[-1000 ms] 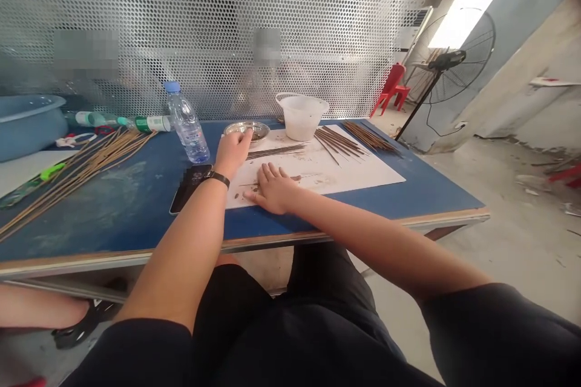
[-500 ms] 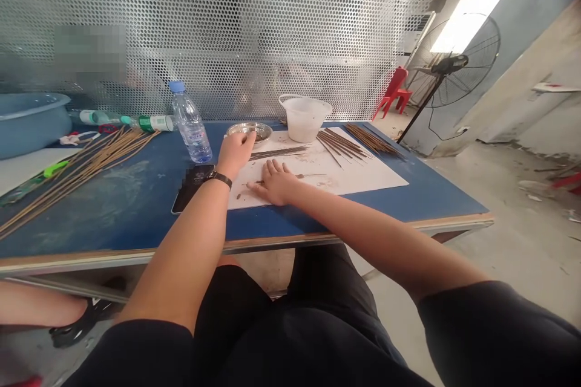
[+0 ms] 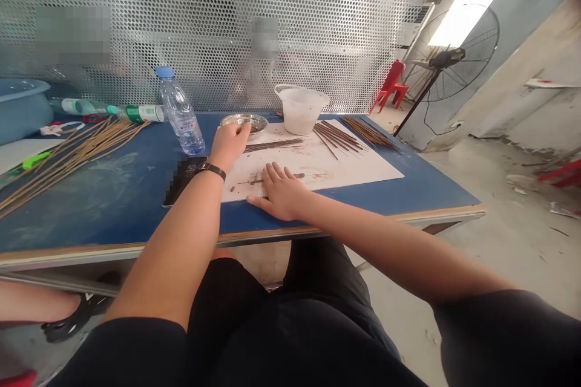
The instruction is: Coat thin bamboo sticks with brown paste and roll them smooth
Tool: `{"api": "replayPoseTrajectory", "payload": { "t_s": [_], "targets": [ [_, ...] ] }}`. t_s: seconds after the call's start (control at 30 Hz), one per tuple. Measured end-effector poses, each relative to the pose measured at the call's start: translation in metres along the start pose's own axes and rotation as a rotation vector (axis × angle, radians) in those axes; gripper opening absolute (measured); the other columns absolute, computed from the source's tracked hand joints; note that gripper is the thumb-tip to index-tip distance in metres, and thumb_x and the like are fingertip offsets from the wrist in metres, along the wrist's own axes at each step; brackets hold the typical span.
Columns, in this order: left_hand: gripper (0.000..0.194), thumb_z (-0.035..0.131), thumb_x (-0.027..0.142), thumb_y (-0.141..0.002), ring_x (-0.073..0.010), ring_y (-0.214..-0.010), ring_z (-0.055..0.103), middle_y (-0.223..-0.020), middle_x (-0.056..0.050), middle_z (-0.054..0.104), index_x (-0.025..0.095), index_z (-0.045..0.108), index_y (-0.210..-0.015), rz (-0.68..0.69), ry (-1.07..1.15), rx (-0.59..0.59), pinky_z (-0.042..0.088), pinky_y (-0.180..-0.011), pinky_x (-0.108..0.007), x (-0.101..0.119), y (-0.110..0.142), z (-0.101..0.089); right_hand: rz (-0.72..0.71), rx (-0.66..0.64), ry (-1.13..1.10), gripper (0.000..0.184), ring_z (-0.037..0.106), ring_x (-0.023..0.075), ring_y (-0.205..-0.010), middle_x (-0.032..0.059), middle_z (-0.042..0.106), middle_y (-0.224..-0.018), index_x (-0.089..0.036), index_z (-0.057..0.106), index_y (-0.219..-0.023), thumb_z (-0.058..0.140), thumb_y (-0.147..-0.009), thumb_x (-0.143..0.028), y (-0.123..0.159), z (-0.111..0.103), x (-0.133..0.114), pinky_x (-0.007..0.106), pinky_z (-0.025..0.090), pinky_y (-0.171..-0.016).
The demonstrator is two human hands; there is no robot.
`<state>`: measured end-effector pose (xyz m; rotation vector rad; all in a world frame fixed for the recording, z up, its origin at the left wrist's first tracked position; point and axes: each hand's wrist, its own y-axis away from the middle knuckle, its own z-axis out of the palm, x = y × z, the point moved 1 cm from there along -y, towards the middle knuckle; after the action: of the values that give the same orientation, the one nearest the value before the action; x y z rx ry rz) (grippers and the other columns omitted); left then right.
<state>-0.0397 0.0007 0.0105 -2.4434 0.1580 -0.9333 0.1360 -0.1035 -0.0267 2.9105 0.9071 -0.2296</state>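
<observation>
Left hand (image 3: 229, 146) is curled at the rim of a small steel dish (image 3: 242, 123); whether it's holding anything, can't tell. Right hand (image 3: 282, 192) lies open on a smeared white paper sheet (image 3: 345, 172), just below thin brown sticks (image 3: 273, 144).

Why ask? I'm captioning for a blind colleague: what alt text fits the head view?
From a seated person's head: the left hand reaches the rim of a small metal dish, and the right hand rests on a stained white paper sheet near thin brown sticks, on a blue table. A plastic water bottle stands nearby.
</observation>
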Motion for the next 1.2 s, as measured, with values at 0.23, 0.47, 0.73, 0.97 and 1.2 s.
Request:
{"api": "replayPoseTrajectory", "payload": {
  "t_s": [0.23, 0.47, 0.73, 0.97, 1.2],
  "targets": [
    [0.051, 0.052, 0.041, -0.101, -0.0190, -0.057, 0.043, -0.052, -0.001, 0.042, 0.024, 0.039, -0.056, 0.006, -0.011, 0.021, 0.024, -0.060, -0.036, -0.005, -0.001, 0.001, 0.068, -0.089, 0.025, 0.107, 0.000, 0.0418, -0.164, 0.0267, 0.005, -0.176, 0.008, 0.011, -0.166, 0.010, -0.100, -0.076, -0.051, -0.013, 0.013, 0.059, 0.008, -0.132],
    [0.052, 0.054, 0.040, -0.100, -0.0174, -0.054, 0.039, -0.050, 0.000, 0.038, 0.024, 0.034, -0.055, 0.020, -0.033, 0.018, 0.023, -0.059, -0.036, -0.004, -0.001, 0.002, -0.039, -0.046, 0.026, 0.115, 0.003, 0.0431, -0.163, 0.0276, 0.009, -0.175, 0.008, 0.016, -0.166, 0.011, -0.096, -0.083, 0.016, -0.004, 0.003, 0.057, 0.012, -0.132],
    [0.051, 0.054, 0.038, -0.100, -0.0173, -0.055, 0.038, -0.052, 0.000, 0.038, 0.024, 0.032, -0.056, -0.009, -0.065, -0.014, 0.022, -0.059, -0.036, -0.001, 0.000, -0.001, 0.053, -0.051, 0.052, 0.109, 0.003, 0.0438, -0.163, 0.0292, 0.010, -0.174, 0.009, 0.013, -0.166, 0.012, -0.100, -0.077, 0.000, -0.006, -0.001, 0.058, 0.010, -0.132],
    [0.050, 0.054, 0.041, -0.099, -0.0173, -0.056, 0.039, -0.053, 0.000, 0.040, 0.024, 0.033, -0.057, -0.014, -0.057, -0.040, 0.022, -0.058, -0.035, -0.004, 0.000, -0.002, 0.125, -0.103, 0.021, 0.104, -0.001, 0.0420, -0.164, 0.0259, 0.003, -0.176, 0.008, 0.009, -0.166, 0.015, -0.102, -0.074, -0.053, -0.017, 0.013, 0.057, 0.008, -0.132],
    [0.052, 0.052, 0.043, -0.100, -0.0166, -0.052, 0.035, -0.051, 0.001, 0.034, 0.025, 0.029, -0.058, -0.031, -0.036, -0.072, 0.021, -0.057, -0.035, 0.000, 0.003, -0.002, -0.019, -0.036, 0.012, 0.116, -0.001, 0.0460, -0.162, 0.0294, 0.003, -0.174, 0.009, 0.019, -0.165, 0.013, -0.096, -0.084, 0.026, -0.002, -0.001, 0.062, 0.012, -0.131]
  ]
}}
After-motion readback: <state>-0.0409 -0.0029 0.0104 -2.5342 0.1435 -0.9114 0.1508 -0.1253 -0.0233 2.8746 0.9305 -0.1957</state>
